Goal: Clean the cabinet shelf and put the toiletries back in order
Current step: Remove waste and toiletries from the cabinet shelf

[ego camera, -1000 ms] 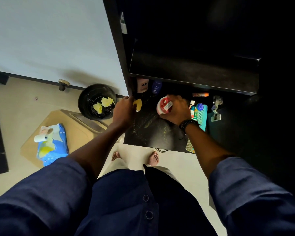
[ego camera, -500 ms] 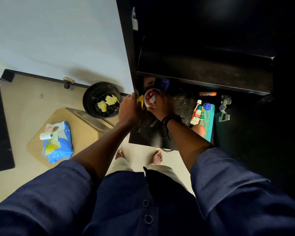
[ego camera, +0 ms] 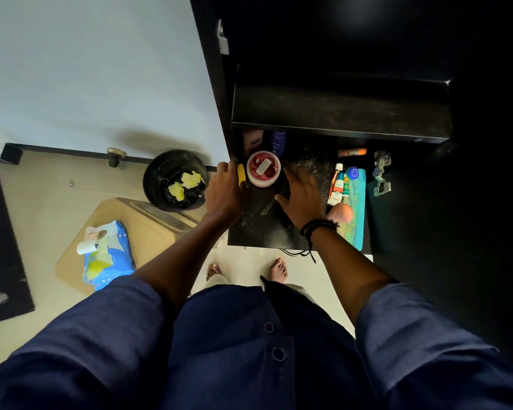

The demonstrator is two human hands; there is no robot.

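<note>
Red jar (ego camera: 263, 168) is parked just above mid-frame on the dusty shelf (ego camera: 267, 232) w/ right hand (ego camera: 304, 193) splayed empty beside it & yellow wipe (ego camera: 241, 173) clutched in left hand (ego camera: 224, 190), so grit (ego camera: 311, 167) could get trapped underneath tbh.

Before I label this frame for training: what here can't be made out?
Head view only:
1. Tops of the two bottles: hidden by the upper shelf.
2. Most of the cloth: covered by the left hand.
3. Text on the jar: too small.
4. Tips of the right hand: blurred.
5. Inside of the upper cabinet: too dark.
</note>
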